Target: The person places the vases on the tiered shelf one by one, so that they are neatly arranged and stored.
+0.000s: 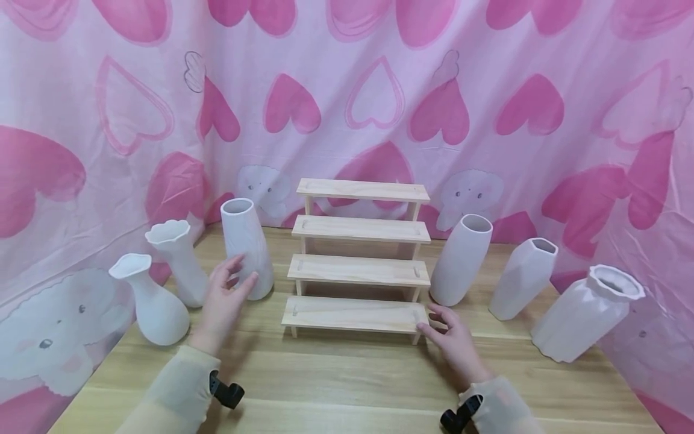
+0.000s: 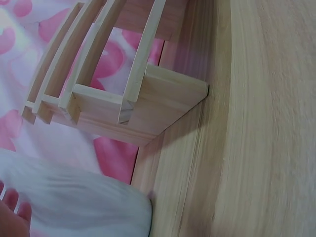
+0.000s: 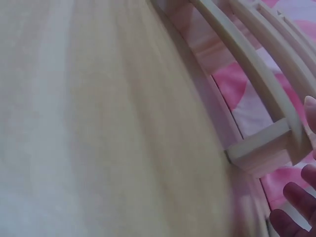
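Probably pre-grasp: the left grip, fingers loose, is at the tall white tapered vase left of the pale wooden four-step stand. The right grip, likewise loose, flanks the stand; lifting would need curled left fingers.

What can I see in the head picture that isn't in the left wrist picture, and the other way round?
Only the head view shows the right hand and five of the six vases.

Only the left wrist view shows the wide outer side of the wooden shelf.

Both show other parts of the shelf, the left hand, the tall vase beside it, the table and the pink curtain.
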A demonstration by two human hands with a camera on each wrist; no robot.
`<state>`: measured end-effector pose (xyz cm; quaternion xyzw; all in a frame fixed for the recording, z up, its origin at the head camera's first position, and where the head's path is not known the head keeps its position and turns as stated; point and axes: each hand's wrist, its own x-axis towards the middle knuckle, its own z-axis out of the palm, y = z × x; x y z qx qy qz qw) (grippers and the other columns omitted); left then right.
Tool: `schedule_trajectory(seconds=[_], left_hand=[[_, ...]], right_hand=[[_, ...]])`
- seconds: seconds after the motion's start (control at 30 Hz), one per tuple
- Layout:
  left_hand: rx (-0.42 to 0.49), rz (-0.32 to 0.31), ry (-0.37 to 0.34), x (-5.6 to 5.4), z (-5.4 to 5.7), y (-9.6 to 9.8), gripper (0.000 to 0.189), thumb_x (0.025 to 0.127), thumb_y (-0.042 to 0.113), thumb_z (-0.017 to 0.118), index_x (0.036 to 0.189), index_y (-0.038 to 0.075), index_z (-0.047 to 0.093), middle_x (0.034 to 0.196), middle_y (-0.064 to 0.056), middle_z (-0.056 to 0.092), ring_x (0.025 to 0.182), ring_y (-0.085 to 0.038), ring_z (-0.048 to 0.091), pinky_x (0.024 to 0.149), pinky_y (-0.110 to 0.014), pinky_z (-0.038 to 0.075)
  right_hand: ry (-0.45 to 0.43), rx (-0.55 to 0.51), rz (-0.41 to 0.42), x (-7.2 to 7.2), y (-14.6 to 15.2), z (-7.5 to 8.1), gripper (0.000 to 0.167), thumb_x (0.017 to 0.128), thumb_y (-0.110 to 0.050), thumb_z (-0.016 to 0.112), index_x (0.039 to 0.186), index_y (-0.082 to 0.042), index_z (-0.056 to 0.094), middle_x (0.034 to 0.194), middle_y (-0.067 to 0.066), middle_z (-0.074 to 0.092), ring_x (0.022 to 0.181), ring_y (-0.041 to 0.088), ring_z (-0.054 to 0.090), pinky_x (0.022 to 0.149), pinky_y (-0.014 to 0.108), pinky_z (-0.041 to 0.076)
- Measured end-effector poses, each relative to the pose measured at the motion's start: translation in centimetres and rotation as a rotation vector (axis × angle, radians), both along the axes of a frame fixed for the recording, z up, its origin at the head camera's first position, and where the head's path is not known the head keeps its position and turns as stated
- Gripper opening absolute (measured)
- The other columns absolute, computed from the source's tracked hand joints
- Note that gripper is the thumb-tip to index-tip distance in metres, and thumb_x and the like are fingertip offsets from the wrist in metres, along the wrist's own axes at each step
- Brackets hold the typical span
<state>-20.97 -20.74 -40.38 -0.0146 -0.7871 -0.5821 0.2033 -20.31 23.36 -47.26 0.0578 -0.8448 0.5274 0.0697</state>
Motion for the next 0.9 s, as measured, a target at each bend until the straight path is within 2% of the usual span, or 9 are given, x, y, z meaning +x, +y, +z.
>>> schedule_trajectory(seconds=[0.1, 0.2, 0.33, 0.5, 0.6, 0.73, 0.9], left_hand=[[0.073, 0.050, 0.001, -0.4, -0.2, 0.4, 0.061, 0.092, 0.019, 0.067, 0.144, 0.004, 0.039, 0.139, -0.015, 0.038, 0.127, -0.027, 0.038, 0.106, -0.049, 0.031], [0.138, 0.097, -0.024, -0.7, -0.4, 0.7, 0.068, 0.090, 0.022, 0.068, 0.147, 0.008, 0.033, 0.142, -0.014, 0.035, 0.128, -0.029, 0.036, 0.106, -0.049, 0.029], [0.162, 0.169, -0.065, -1.3, -0.4, 0.8, 0.075, 0.089, 0.029, 0.070, 0.149, 0.011, 0.029, 0.144, -0.016, 0.031, 0.128, -0.031, 0.035, 0.107, -0.047, 0.030], [0.205, 0.234, -0.103, -2.4, -0.5, 0.8, 0.082, 0.087, 0.031, 0.071, 0.151, 0.011, 0.023, 0.146, -0.015, 0.027, 0.129, -0.029, 0.032, 0.107, -0.044, 0.030], [0.237, 0.239, -0.122, -3.1, -0.3, 0.7, 0.087, 0.087, 0.030, 0.072, 0.152, 0.011, 0.018, 0.150, -0.012, 0.024, 0.135, -0.027, 0.026, 0.111, -0.044, 0.026], [0.238, 0.229, -0.132, -3.9, -0.2, 0.5, 0.087, 0.086, 0.030, 0.073, 0.151, 0.008, 0.020, 0.152, -0.013, 0.025, 0.140, -0.026, 0.021, 0.113, -0.044, 0.021], [0.267, 0.193, -0.111, -4.9, -0.3, 0.4, 0.081, 0.085, 0.022, 0.074, 0.149, 0.006, 0.027, 0.147, -0.013, 0.035, 0.135, -0.024, 0.032, 0.112, -0.041, 0.025]], right_hand=[[-0.021, -0.030, -0.013, 0.1, -0.1, -0.5, 0.054, 0.086, -0.022, 0.074, 0.131, 0.002, 0.055, 0.136, 0.019, 0.050, 0.119, 0.034, 0.052, 0.095, 0.044, 0.046], [-0.025, -0.068, -0.015, 0.3, -0.2, -0.8, 0.053, 0.086, -0.022, 0.073, 0.130, 0.002, 0.057, 0.139, 0.015, 0.050, 0.120, 0.030, 0.050, 0.095, 0.035, 0.047], [-0.030, -0.120, -0.029, 0.5, -0.5, -1.1, 0.053, 0.087, -0.021, 0.073, 0.131, 0.003, 0.056, 0.140, 0.014, 0.050, 0.120, 0.027, 0.049, 0.093, 0.025, 0.044], [-0.037, -0.148, -0.055, 0.4, -0.6, -1.5, 0.052, 0.086, -0.021, 0.074, 0.131, 0.000, 0.057, 0.139, 0.012, 0.052, 0.117, 0.024, 0.050, 0.092, 0.021, 0.043], [-0.042, -0.161, -0.056, 0.5, -0.6, -1.7, 0.051, 0.086, -0.019, 0.073, 0.131, -0.001, 0.057, 0.139, 0.011, 0.051, 0.116, 0.021, 0.051, 0.091, 0.019, 0.043], [-0.046, -0.171, -0.062, 0.7, -0.6, -1.9, 0.051, 0.087, -0.018, 0.073, 0.132, -0.001, 0.056, 0.140, 0.011, 0.050, 0.113, 0.016, 0.051, 0.090, 0.018, 0.042], [-0.061, -0.178, -0.075, 0.8, -0.6, -1.8, 0.052, 0.087, -0.019, 0.072, 0.133, -0.002, 0.056, 0.140, 0.012, 0.050, 0.110, 0.013, 0.051, 0.090, 0.017, 0.041]])
